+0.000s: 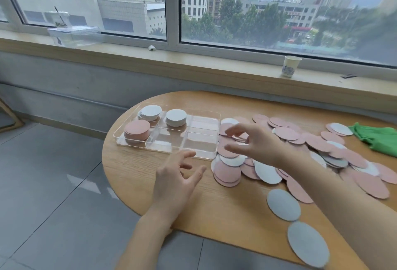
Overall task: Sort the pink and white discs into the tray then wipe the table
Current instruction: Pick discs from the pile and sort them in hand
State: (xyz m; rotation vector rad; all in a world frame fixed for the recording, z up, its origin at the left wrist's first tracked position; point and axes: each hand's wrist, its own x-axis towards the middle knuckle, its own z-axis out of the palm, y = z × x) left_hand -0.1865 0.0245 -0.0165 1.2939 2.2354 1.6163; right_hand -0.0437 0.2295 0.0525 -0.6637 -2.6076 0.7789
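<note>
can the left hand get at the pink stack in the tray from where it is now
Probably yes. The left hand hovers open beside the tray's near wall, and nothing lies between it and the pink stack in the open-topped compartment.

Clear plastic divided tray (211,155) on round wooden table (225,201): two white disc stacks (175,117), one pink stack (137,130). Loose pink and white discs (285,133) heaped right. Left hand (175,180), right hand (255,141) hover empty, fingers spread. Green cloth (378,137) far right.
</note>
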